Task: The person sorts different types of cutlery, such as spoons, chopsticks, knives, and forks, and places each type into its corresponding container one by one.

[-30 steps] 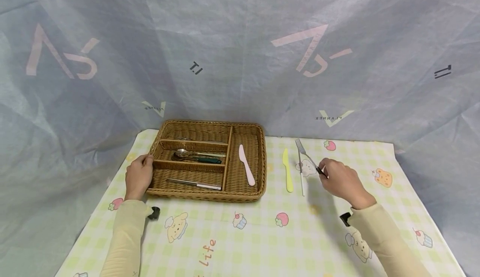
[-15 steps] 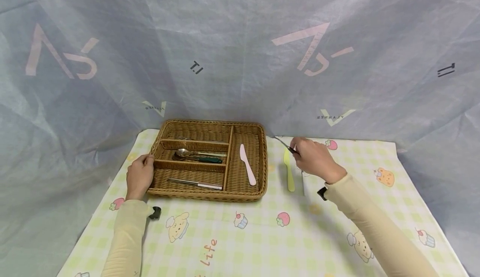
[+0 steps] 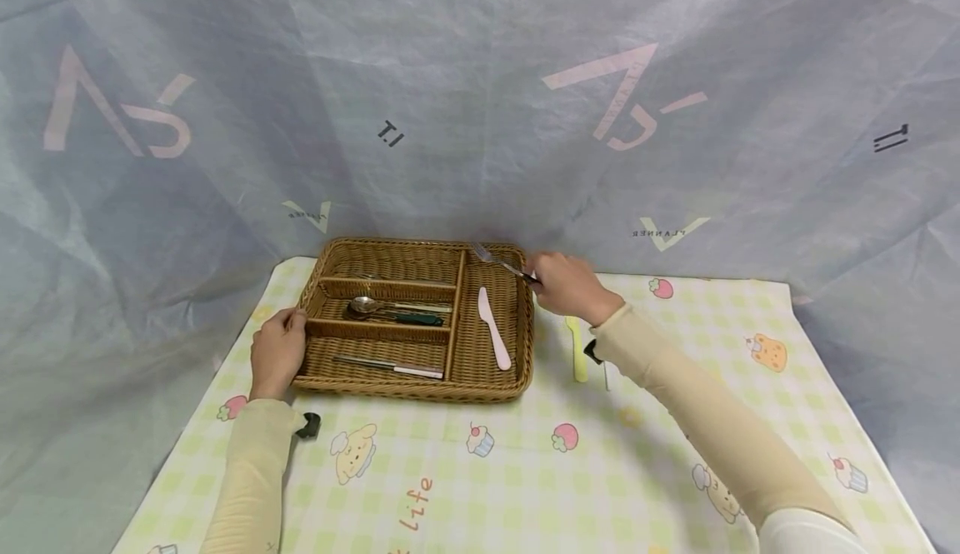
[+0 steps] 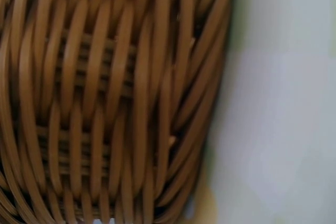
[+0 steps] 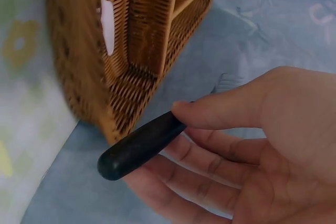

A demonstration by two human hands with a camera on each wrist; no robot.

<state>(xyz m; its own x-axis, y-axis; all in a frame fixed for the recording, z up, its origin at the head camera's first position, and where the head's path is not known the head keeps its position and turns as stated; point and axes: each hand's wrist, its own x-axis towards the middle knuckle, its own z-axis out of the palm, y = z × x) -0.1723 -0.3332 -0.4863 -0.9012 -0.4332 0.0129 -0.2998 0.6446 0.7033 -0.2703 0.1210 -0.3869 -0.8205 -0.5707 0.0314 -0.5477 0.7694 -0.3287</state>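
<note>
My right hand (image 3: pixel 566 283) pinches a fork (image 5: pixel 149 142) by its dark handle, between thumb and fingers. In the head view its metal tines reach over the back of the basket's right compartment. My left hand (image 3: pixel 277 354) grips the left rim of the brown wicker cutlery basket (image 3: pixel 420 391), thumb over the edge. A pink knife (image 3: pixel 492 329) lies in the right compartment. Spoons (image 3: pixel 366 306), one with a green handle, lie in the middle left compartment. White-handled chopsticks (image 3: pixel 390 366) rest in the front left one. The left wrist view shows only basket weave (image 4: pixel 94 98) and cloth.
A yellow knife (image 3: pixel 577 354) lies on the checked tablecloth (image 3: pixel 525 479) right of the basket, partly under the right forearm. Beside it shows the white end of another utensil (image 3: pixel 608 376). A grey cloth backdrop (image 3: pixel 450 121) rises right behind the basket.
My right hand has carried the fork leftward from the right side of the table to the basket's back right corner. The left hand and the basket have stayed in place.
</note>
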